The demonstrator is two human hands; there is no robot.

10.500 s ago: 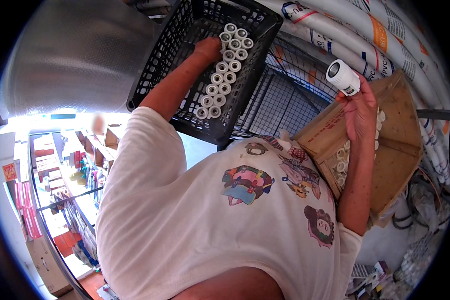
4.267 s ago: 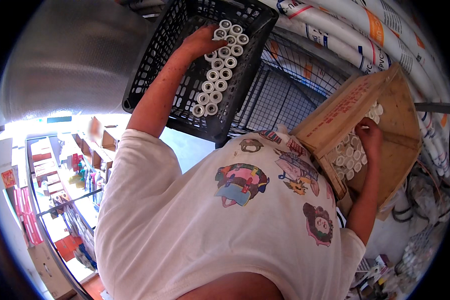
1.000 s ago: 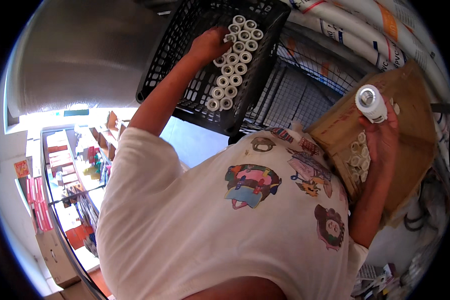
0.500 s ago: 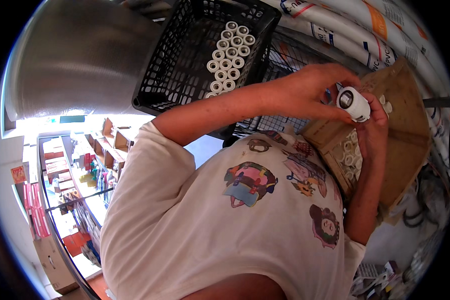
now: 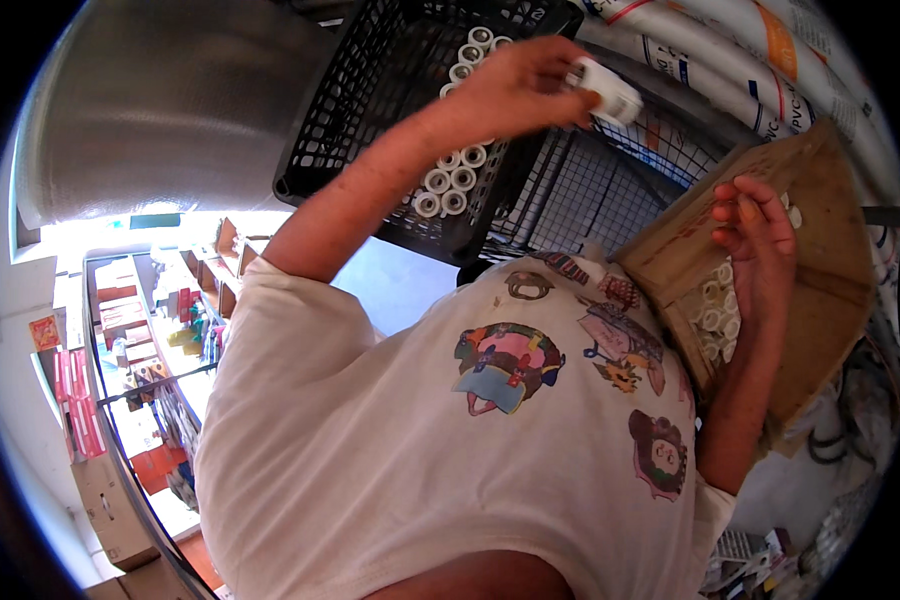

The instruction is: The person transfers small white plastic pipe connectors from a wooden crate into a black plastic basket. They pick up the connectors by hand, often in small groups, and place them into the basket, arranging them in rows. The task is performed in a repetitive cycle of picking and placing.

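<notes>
My left hand [image 5: 535, 92] is closed around a white cylindrical pipe fitting [image 5: 612, 93], tilted above the right edge of the black plastic crate [image 5: 315, 150]. Inside the crate, similar white ring-ended fittings [image 5: 437, 181] stand in close rows, partly hidden by my left forearm. My right hand [image 5: 760, 225] hovers over an open cardboard box [image 5: 820, 270] with its fingers loosely bent and apart; nothing shows in them. Small whitish ring-shaped pieces [image 5: 715, 318] lie heaped in that box.
A black wire-mesh basket [image 5: 570, 195] stands between crate and cardboard box. Long white pipes [image 5: 710, 85] lie behind, at the upper right. A large silvery roll [image 5: 160, 110] fills the upper left. Shelves with boxes [image 5: 135, 340] stand at the left.
My left hand has carried the pipe fitting left and away from me, toward the crate. The right hand has come off the fitting and stayed over the cardboard box.
</notes>
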